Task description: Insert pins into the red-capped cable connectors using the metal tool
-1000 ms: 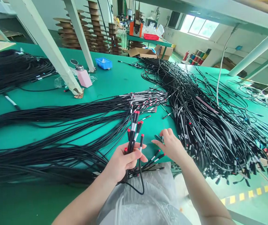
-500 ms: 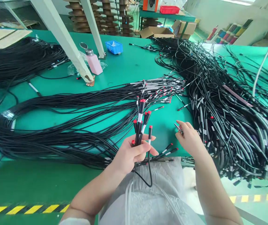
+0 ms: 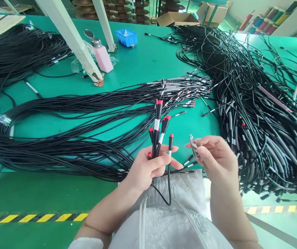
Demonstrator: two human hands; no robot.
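Several black cables (image 3: 157,126) with red-capped ends and white labels stand upright in my left hand (image 3: 148,167), which is closed around them. One cable (image 3: 169,166) bends apart from the bunch, and its end is held near my left fingertips. My right hand (image 3: 217,157), just to the right, pinches small silver nail clippers (image 3: 194,147) between thumb and fingers. The clippers point up and left, apart from the cables. Behind both hands, a long looped bundle of black cables (image 3: 86,103) lies on the green table (image 3: 143,65).
A large tangled heap of cables (image 3: 241,83) covers the right side. Another cable pile (image 3: 18,55) lies far left. White posts (image 3: 73,41) rise from the table near a pink pump bottle (image 3: 103,58) and a blue bin (image 3: 126,37). Cardboard boxes (image 3: 176,19) sit behind.
My right hand has moved closer to my left hand and turned, bringing the nail clippers up into fuller view. My left hand keeps its hold on the cables. The view has tilted down slightly.
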